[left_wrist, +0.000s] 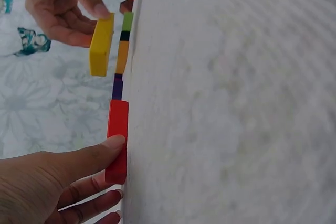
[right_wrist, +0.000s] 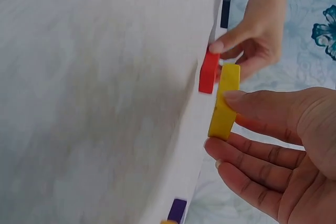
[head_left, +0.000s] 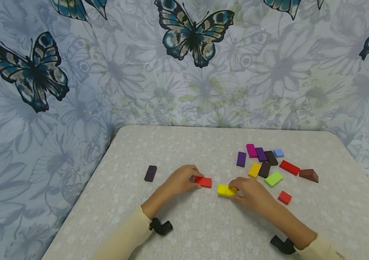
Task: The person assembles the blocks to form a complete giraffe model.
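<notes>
A: How is the red block (head_left: 204, 182) held?
B: Its left end is pinched by the left hand (head_left: 181, 179), near the middle of the table (head_left: 184, 224); whether the table is touched cannot be told.
A: And the yellow block (head_left: 224, 190)?
B: Just beside it, pinched at its right end by the right hand (head_left: 252, 193), apparently lifted.
A: Why are the outer ends gripped?
B: Presumably so the facing ends are left uncovered.
A: And the lime block (head_left: 273, 179)?
B: It is placed off to the right, probably so that space between the hands is left.
</notes>
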Tool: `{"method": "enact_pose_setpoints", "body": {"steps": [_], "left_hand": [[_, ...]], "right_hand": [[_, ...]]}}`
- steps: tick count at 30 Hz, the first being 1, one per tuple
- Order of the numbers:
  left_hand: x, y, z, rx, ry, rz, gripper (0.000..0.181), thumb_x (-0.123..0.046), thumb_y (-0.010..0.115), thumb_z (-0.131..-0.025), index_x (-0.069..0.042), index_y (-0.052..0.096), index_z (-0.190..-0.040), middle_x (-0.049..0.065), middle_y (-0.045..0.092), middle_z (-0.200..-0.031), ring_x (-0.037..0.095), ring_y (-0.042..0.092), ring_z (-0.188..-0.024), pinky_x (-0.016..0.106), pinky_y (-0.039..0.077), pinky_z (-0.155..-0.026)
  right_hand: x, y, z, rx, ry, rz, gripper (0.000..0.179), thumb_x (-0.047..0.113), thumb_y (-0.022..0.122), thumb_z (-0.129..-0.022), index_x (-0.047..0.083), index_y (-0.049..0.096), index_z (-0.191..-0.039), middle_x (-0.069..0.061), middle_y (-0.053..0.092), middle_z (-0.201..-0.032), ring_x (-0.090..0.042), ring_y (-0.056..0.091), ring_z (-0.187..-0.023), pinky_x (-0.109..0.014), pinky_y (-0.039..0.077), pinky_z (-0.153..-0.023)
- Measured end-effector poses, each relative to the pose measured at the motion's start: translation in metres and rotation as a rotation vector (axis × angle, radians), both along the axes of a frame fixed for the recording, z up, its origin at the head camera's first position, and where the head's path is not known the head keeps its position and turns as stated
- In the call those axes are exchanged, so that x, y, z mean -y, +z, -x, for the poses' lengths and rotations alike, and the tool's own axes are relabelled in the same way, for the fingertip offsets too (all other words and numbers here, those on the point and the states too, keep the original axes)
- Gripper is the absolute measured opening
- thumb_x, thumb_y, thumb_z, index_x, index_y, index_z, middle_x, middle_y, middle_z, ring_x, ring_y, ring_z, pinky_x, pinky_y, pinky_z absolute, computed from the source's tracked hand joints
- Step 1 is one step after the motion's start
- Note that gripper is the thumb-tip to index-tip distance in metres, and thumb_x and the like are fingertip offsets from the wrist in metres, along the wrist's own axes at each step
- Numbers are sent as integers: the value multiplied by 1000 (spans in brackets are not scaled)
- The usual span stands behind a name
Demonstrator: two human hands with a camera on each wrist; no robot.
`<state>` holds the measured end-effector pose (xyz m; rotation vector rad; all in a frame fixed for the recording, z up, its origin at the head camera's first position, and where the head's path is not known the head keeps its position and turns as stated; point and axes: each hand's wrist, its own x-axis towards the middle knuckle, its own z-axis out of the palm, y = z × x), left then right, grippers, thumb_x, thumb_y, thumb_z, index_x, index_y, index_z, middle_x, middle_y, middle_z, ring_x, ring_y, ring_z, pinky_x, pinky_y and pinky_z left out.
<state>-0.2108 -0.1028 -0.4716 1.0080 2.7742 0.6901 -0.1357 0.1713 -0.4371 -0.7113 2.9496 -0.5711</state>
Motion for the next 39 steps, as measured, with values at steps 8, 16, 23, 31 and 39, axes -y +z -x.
{"method": "enact_pose_setpoints", "body": {"steps": [8, 16, 23, 31, 39], "left_hand": [[12, -8, 7, 18, -19, -120, 34, -21, 86, -83, -13, 78, -115, -3, 68, -100, 15, 59, -84, 26, 46, -73], [20, -23, 19, 91, -102, -270, 38, -27, 81, -89, -14, 75, -124, -3, 65, -103, 17, 54, -84, 26, 43, -71], [28, -38, 25, 254, -71, -513, 29, -15, 76, -92, -11, 76, -121, -2, 71, -115, 18, 62, -97, 28, 50, -79], [29, -40, 25, 320, -60, -567, 25, -9, 77, -91, -11, 78, -116, -2, 74, -112, 15, 67, -102, 29, 54, -85], [30, -41, 27, 321, -51, -565, 25, -8, 79, -89, -10, 79, -115, -3, 74, -110, 13, 67, -103, 31, 54, -91]], "right_hand": [[22, -6, 2, -10, 83, 30, 25, 12, 86, -81, 10, 75, -104, -1, 73, -104, -13, 64, -85, -37, 58, -83], [31, -14, 5, -3, 109, 1, 19, 10, 87, -79, 14, 69, -85, 7, 65, -84, -8, 54, -72, -27, 54, -71], [32, -17, 3, -16, 68, -34, 23, 13, 90, -77, 15, 71, -89, 7, 63, -85, -8, 55, -73, -27, 55, -71], [39, -18, 10, 24, 70, -12, 23, 10, 86, -82, 16, 64, -84, 12, 50, -67, -9, 48, -67, -24, 45, -63], [54, -19, 23, 5, 115, 15, 23, 9, 87, -80, 14, 64, -83, 10, 52, -67, -10, 48, -65, -24, 44, -61]]}}
